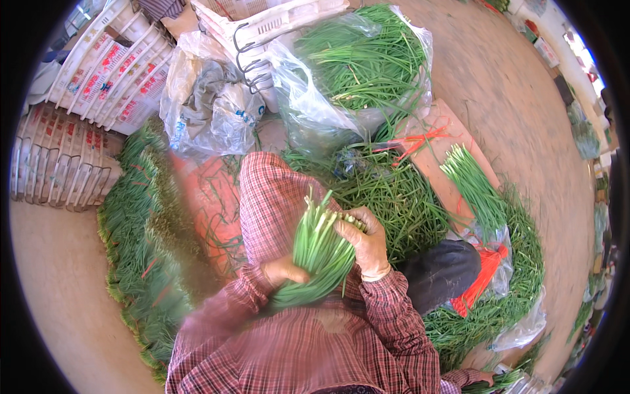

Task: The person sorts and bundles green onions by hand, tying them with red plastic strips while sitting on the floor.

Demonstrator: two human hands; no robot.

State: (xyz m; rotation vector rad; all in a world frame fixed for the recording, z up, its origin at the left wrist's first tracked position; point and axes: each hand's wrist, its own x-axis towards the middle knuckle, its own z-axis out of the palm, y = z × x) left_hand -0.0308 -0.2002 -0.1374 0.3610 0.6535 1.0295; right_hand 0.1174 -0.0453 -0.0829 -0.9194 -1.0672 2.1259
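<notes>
A bunch of Chinese chives (317, 246) is held upright before my chest, its pale cut ends at the top. My left hand (285, 270) wraps the lower part of the bunch from the left, the thumb lying across the leaves. Up near the cut ends, my right hand (365, 239) pinches stems at the bunch's right side. Beyond my right knee, another bunch of chives (475, 184) rests on a wooden board (443, 162). Red ties (423, 140) lie on the board's far part. A bundle of red ties (480, 276) hangs beside my dark-covered knee.
Loose chives (393, 207) are heaped ahead. Behind them stands a clear plastic bag (315, 93) full of chives. Stacked bunches (142, 231) line my left side. White crates (113, 69) stand at the back left, near a crumpled bag (216, 108). Another person's hand (485, 377) touches greens at the lower right.
</notes>
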